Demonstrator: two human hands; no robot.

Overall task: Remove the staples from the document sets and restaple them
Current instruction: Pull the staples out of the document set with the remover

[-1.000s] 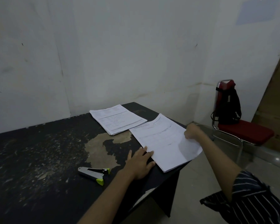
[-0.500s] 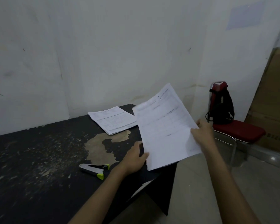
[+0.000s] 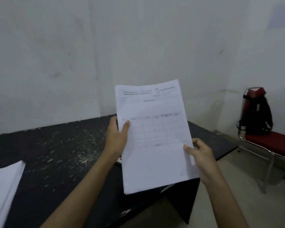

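Document set [image 3: 153,139]: you hold it upright in front of you, above the dark table [image 3: 56,153], with the printed face toward you. Your left hand [image 3: 116,137] grips the left edge at mid-height, with the thumb on the front and the fingers behind. Your right hand [image 3: 202,158] pinches the right edge lower down, with the thumb on the front and the other fingers curled. The set spans the gap between both hands and extends above and below them.

Writing: two header lines in capitals sit above your left hand. The second appears to read "KEDOKTERAN FISIK DAN REHABILITASI". The first line and the text beside the round logo [image 3: 157,91] are too blurred to read. A ruled grid [image 3: 155,129] starts level with your left thumb.

A paper stack [image 3: 3,186] lies on the table well to the left of your left hand. A red chair [image 3: 270,143] carrying a black backpack [image 3: 255,116] stands to the right of your right hand.
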